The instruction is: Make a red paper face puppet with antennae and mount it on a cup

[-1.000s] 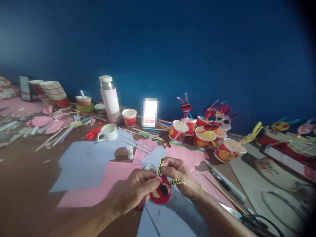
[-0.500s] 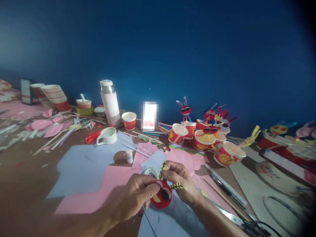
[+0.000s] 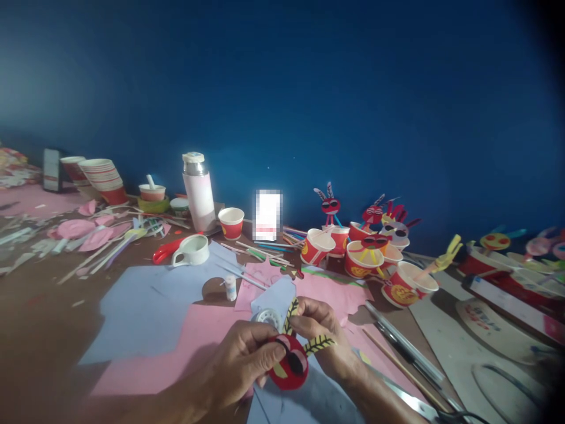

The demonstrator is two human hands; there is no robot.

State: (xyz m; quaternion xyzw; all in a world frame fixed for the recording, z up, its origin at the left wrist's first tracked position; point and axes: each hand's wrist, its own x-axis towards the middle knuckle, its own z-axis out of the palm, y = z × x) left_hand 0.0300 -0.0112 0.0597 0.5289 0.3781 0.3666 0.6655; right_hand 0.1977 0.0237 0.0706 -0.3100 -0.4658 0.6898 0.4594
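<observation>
Between my hands is a red paper face (image 3: 289, 380) with pink-and-black eyes and a pale yellow mouth. Two yellow paper feelers with black vein marks stand up from its top. My left hand (image 3: 241, 356) pinches the face at its left edge, thumb in front. With thumb and fingers, my right hand (image 3: 324, 330) grips the left feeler (image 3: 291, 315); the right feeler (image 3: 320, 343) sticks out in front of that hand. Behind the face lies a white round spool-like piece (image 3: 267, 317), partly hidden. Blue and pink paper sheets (image 3: 145, 312) lie under my hands.
Paper cups with paper figures (image 3: 364, 259) stand at the right. Scissors (image 3: 415, 400) and metal rods (image 3: 406, 341) lie near my right forearm. A white mug (image 3: 192, 250), a small bottle (image 3: 231, 288) and a thermos (image 3: 198, 197) stand left of centre. Paper scraps (image 3: 95, 232) spread farther left.
The view has tilted up slightly, so things sit lower in the picture. Both hands keep their hold on the face and feeler, and the right feeler shows more fully.
</observation>
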